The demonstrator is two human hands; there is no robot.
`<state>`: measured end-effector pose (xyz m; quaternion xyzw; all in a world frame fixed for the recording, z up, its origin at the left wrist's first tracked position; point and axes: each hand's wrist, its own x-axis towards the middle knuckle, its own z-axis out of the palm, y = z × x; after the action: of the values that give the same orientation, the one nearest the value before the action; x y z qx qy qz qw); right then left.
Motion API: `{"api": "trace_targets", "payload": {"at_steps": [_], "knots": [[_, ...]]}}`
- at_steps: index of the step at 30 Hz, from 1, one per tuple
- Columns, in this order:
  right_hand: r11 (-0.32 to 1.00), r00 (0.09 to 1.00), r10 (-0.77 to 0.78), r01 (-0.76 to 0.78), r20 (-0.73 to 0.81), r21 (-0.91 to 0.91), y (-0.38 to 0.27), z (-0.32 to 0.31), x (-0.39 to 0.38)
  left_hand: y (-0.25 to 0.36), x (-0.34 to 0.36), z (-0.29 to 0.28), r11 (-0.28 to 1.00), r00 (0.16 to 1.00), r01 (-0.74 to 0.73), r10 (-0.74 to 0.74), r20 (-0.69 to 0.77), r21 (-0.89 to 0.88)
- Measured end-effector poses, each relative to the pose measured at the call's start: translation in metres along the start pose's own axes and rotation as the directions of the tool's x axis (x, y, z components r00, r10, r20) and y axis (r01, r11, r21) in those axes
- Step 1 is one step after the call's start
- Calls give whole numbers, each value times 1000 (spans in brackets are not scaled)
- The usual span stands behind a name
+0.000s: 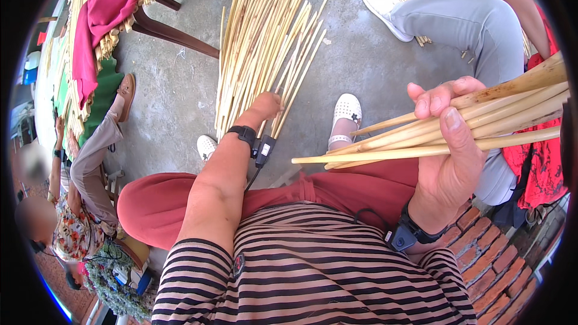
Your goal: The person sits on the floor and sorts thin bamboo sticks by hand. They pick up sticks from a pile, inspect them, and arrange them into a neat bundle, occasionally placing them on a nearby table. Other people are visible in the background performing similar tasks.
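While a bunch of pale sticks (415, 135) is grasped between the thumb and fingers of the right hand (448, 132) at 3 o'clock, the near part of a stick pile (259, 42) is reached by the left hand (264, 106) at 11 o'clock; whether anything is gripped there cannot be told. The pile is spread toward 12 o'clock on a grey floor (168, 78). Farther out, a pink cloth (105, 18) is draped over more sticks at 10 o'clock, and grey trousers (463, 21) are worn by a seated person at 2 o'clock.

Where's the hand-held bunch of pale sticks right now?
On the right side of the head view, the bunch of pale sticks is in the right hand, its ends pointing left, appearing near the white strapped shoe and red trousers.
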<state>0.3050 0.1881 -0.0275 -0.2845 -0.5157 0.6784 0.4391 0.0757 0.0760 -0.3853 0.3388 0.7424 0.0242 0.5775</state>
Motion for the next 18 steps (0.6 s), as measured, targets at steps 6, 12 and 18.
{"api": "trace_targets", "payload": {"at_steps": [6, 12, 18], "knots": [[996, 996, -86, 86, -1, 15, -1, 6, -5, 33, -89, -53, 829, 912, -177, 341, 228, -530], [994, 997, 73, -74, 11, 77, 3, 2, -5, 67, -160, -84, 618, 773, -361, 618, 147, -699], [975, 981, 184, -191, 68, 111, 15, 1, -3, 107, -211, -93, 455, 638, -476, 768, 61, -752]]}}
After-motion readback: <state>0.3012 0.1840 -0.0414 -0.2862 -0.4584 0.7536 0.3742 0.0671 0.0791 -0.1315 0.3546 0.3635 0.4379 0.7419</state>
